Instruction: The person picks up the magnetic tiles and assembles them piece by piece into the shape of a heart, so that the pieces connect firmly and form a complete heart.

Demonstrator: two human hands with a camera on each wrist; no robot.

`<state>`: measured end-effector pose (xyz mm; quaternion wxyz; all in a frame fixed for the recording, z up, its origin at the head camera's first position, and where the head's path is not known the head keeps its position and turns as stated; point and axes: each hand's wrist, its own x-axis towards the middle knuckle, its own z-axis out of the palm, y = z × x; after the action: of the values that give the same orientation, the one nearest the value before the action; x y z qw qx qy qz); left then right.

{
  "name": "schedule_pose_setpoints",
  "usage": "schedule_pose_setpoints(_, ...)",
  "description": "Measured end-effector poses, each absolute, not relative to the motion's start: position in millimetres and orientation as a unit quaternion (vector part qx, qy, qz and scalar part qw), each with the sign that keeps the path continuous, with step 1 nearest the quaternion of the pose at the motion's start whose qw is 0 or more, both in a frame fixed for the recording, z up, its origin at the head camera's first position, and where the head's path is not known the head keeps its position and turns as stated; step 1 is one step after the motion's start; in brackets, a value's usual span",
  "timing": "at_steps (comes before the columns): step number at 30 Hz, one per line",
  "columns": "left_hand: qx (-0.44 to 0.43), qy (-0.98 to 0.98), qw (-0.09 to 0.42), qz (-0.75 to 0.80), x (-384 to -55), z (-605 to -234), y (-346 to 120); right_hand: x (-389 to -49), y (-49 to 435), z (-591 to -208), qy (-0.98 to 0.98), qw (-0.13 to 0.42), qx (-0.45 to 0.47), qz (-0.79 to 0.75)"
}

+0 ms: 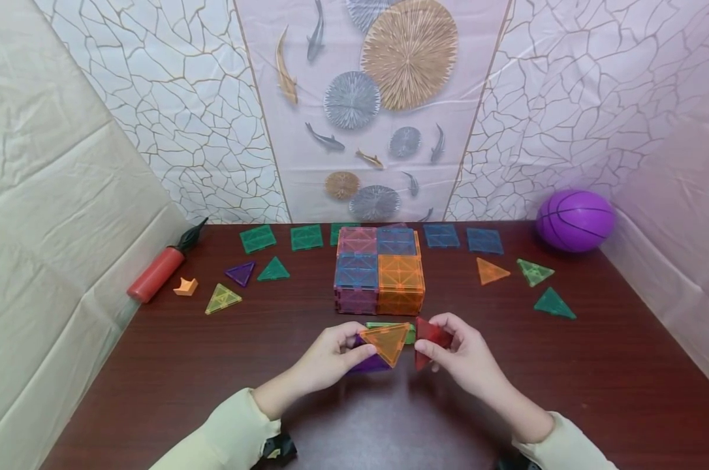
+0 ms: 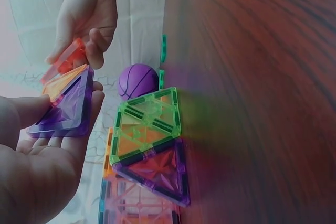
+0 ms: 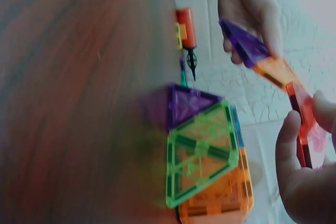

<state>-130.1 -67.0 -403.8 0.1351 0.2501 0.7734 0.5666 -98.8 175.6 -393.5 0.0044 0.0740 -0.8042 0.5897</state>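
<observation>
My left hand (image 1: 330, 358) pinches an orange triangular magnetic tile (image 1: 388, 342) that is joined to a purple triangle tile (image 2: 68, 108). In my right hand (image 1: 467, 356), thumb and fingers grip a red triangle tile (image 1: 429, 341). Seen from the right wrist, the red tile's edge meets the orange one. Behind the hands stands a row of green triangle tiles (image 3: 202, 153) and another purple triangle tile (image 3: 190, 106), partly covered by the held tiles in the head view. Just beyond is a box of square tiles (image 1: 379, 271) in pink, blue and orange.
Loose triangle tiles lie to the left, including a yellow one (image 1: 222, 298), and to the right, including a green one (image 1: 555, 303). Blue squares (image 1: 485, 241) and green squares (image 1: 258, 239) line the back. A red pump (image 1: 157, 274) and purple ball (image 1: 575, 220) sit near the walls.
</observation>
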Motion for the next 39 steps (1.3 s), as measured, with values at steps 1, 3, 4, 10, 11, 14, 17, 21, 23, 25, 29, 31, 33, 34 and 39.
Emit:
schedule_pose_setpoints(1,0.25,0.772,0.133,0.569,-130,-404,-66,-98,174,-394,-0.802,0.008,0.073,0.592)
schedule_pose_setpoints(3,0.251,0.771,0.128,0.571,-129,-404,-66,-97,170,-396,-0.8,0.014,0.07,0.596)
schedule_pose_setpoints(4,0.25,0.769,0.127,0.574,-129,-404,-65,-96,168,-397,-0.798,0.017,0.069,0.598)
schedule_pose_setpoints(10,0.253,0.762,0.124,0.584,-126,-404,-61,-94,162,-404,-0.797,0.033,0.065,0.6)
schedule_pose_setpoints(11,0.256,0.762,0.122,0.583,-126,-405,-61,-93,162,-405,-0.797,0.034,0.065,0.6)
schedule_pose_setpoints(14,0.268,0.763,0.117,0.577,-126,-406,-61,-91,163,-406,-0.804,0.027,0.062,0.59)
schedule_pose_setpoints(17,0.283,0.763,0.113,0.571,-126,-408,-62,-89,166,-407,-0.821,0.012,0.072,0.566)
schedule_pose_setpoints(21,0.298,0.772,0.116,0.55,-126,-411,-64,-89,172,-411,-0.842,-0.006,0.122,0.526)
schedule_pose_setpoints(23,0.301,0.778,0.123,0.538,-127,-413,-64,-89,174,-413,-0.844,-0.015,0.149,0.515)
schedule_pose_setpoints(25,0.302,0.783,0.131,0.528,-127,-416,-64,-91,177,-416,-0.847,-0.019,0.17,0.503)
schedule_pose_setpoints(29,0.304,0.786,0.138,0.521,-127,-420,-62,-96,180,-420,-0.859,-0.025,0.191,0.474)
schedule_pose_setpoints(31,0.306,0.785,0.139,0.52,-127,-421,-61,-98,181,-422,-0.864,-0.032,0.197,0.461)
schedule_pose_setpoints(33,0.303,0.784,0.145,0.522,-126,-423,-60,-99,182,-424,-0.871,-0.036,0.202,0.446)
schedule_pose_setpoints(34,0.301,0.785,0.147,0.521,-126,-424,-60,-100,182,-425,-0.873,-0.039,0.204,0.441)
schedule_pose_setpoints(39,0.287,0.79,0.169,0.514,-127,-429,-58,-102,183,-427,-0.874,-0.058,0.223,0.428)
